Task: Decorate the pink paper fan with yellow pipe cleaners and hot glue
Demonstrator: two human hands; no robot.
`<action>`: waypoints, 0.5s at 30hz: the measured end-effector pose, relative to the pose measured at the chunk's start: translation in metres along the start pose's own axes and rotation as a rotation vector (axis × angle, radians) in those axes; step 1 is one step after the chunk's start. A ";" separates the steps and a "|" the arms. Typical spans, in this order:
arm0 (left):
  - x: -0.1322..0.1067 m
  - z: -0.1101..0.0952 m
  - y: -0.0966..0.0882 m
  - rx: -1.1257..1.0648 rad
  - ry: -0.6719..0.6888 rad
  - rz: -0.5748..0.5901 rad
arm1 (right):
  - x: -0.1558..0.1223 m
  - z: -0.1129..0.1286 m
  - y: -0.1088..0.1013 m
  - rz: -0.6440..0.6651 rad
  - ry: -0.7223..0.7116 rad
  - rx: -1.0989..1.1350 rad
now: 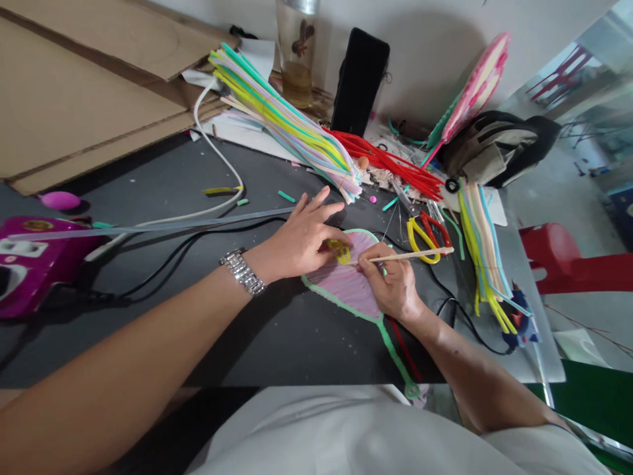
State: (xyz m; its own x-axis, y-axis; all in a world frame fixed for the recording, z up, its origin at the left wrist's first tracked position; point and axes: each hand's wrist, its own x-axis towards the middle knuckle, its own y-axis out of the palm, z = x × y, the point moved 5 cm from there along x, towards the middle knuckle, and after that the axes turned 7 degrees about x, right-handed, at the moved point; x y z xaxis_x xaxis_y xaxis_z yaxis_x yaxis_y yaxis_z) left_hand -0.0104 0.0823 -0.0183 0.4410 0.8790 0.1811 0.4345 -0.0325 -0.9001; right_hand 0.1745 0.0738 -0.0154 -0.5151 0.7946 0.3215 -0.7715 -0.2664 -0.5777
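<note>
A fan-shaped piece (341, 287) lies on the dark table, with a lilac face, a mint-green fuzzy rim and a green handle running toward my body. On its upper part sits a small yellow pipe-cleaner shape (341, 251), partly hidden by fingers. My left hand (309, 237), wearing a metal watch, pinches that yellow shape with thumb and forefinger; its other fingers spread above. In my right hand (393, 280) a pale thin stick (425, 253) is gripped like a pen, its inner end beside the yellow shape. A red strip (405, 349) lies next to the green handle.
Behind are bundled multicoloured pipe cleaners (291, 122), red pipe cleaners (390, 161) and a propped phone (360, 82). Yellow-and-red-handled scissors (422, 239) lie right of the fan. Another bundle (484, 244) and a blue glue gun (521, 323) sit rightward; a magenta power box (30, 277) stands left.
</note>
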 end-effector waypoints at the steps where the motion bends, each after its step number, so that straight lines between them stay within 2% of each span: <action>1: 0.000 0.000 0.000 0.000 0.000 0.001 | 0.000 0.000 0.000 0.001 0.001 0.000; 15: 0.001 -0.001 0.000 0.020 0.006 -0.011 | 0.001 -0.001 -0.001 -0.007 -0.019 0.003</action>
State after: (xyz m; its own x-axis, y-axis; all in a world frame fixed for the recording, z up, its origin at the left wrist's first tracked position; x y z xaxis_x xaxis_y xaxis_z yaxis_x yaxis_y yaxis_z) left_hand -0.0095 0.0825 -0.0175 0.4412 0.8762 0.1939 0.4239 -0.0131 -0.9056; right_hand 0.1752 0.0757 -0.0155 -0.5166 0.7861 0.3394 -0.7761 -0.2624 -0.5735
